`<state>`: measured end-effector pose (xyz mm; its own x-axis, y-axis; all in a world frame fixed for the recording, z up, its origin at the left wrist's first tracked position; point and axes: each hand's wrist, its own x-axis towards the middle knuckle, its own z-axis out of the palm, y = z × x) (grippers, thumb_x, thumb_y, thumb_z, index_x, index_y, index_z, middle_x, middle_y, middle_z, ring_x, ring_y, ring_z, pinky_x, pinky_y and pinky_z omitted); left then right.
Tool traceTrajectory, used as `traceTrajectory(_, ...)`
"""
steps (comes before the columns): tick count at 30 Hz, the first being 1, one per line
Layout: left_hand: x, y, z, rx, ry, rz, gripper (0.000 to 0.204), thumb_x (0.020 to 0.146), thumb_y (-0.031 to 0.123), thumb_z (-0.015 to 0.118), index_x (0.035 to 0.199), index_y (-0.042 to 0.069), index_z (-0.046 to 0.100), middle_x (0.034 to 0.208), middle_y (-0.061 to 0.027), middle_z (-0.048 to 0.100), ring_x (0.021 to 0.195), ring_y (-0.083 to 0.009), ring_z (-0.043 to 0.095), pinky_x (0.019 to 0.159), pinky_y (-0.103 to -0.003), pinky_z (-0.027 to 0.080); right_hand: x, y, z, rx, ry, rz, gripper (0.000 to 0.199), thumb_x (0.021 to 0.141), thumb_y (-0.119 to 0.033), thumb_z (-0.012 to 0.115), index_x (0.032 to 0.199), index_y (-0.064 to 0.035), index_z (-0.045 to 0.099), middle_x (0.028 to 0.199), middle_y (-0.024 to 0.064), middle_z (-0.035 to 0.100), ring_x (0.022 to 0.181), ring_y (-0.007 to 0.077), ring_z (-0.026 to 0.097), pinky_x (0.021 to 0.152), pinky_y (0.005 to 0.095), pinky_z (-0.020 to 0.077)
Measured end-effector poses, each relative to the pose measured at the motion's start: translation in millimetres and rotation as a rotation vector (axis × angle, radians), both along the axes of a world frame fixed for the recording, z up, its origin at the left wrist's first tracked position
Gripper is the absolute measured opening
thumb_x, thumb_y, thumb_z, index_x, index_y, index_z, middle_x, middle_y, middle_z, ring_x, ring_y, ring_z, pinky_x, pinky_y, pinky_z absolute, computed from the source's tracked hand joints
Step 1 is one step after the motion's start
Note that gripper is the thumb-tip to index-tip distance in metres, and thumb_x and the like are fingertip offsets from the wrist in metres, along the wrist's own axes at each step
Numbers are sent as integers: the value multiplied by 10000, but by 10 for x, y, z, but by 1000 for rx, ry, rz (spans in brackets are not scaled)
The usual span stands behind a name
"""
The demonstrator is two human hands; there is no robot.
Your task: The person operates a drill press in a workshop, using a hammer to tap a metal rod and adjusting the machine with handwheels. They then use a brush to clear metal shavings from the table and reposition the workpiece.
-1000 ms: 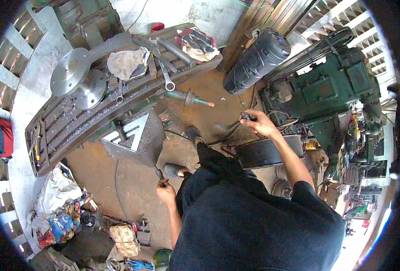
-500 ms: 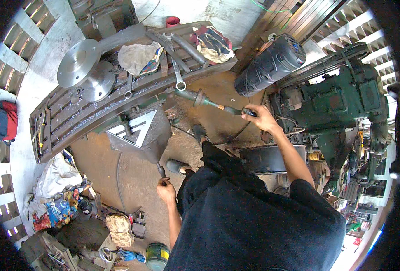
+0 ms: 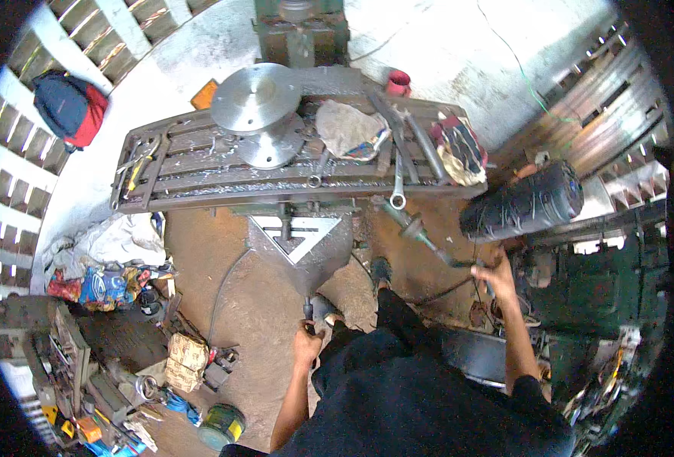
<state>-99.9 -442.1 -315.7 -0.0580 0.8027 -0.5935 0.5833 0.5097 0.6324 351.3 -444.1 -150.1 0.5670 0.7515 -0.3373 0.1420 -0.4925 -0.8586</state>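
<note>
My left hand [image 3: 306, 344] is closed round the grip end of a dark handle [image 3: 308, 306] that sticks out below the grey machine knee [image 3: 318, 266]. On the right, my right hand [image 3: 497, 278] grips the end of a crank handle [image 3: 452, 260], its fingers bent round the grip and slightly blurred. The crank's shaft [image 3: 411, 227] runs up to the machine under the slotted table [image 3: 223, 196]. On that table stand two flanged metal discs [image 3: 257, 99], one over the other, with metal shavings around them.
A cloth [image 3: 348, 129], a ring spanner [image 3: 398, 199], metal bars and a rag [image 3: 458, 152] lie on the table. A black cylindrical container [image 3: 523, 202] stands right, near green machinery [image 3: 595, 289]. Sacks [image 3: 116, 251], a paper-wrapped block [image 3: 187, 362] and a bucket [image 3: 221, 426] are at left.
My view has turned, so the table sits more level and further right. My right hand and the crank's end now appear lower relative to the table. Both hands keep their holds.
</note>
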Motion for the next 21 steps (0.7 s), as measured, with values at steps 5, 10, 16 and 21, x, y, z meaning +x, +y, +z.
traceTrajectory(5,16,-215,-9,-68,-516,247,495,752,194,804,1096,27,490,874,-121,626,798,-198,621,694,-328,518,-66,-70,-60,-380,240,126,386,769,-71,731,1040,37,478,629,59,542,445,122,488,367,262,333)
traceTrajectory(10,155,-410,-110,-210,-383,300,367,843,227,717,1073,-15,565,900,-114,668,798,-161,626,704,-297,506,-4,-213,-352,-607,229,243,379,802,-371,719,879,-15,614,738,57,613,568,137,548,465,293,419)
traceTrajectory(16,436,-430,-9,-165,-302,466,382,911,366,615,895,-15,620,714,-87,659,642,-185,608,591,-334,467,-370,-551,-2693,-490,48,901,424,759,-421,697,861,-11,668,742,151,657,682,299,623,657,450,493)
traceTrajectory(21,586,-365,126,-176,108,312,564,849,521,628,765,-34,582,587,-164,551,550,-250,559,563,-422,429,1545,435,-3355,-449,865,498,434,899,-453,426,819,-52,571,688,64,551,550,228,491,513,374,390)
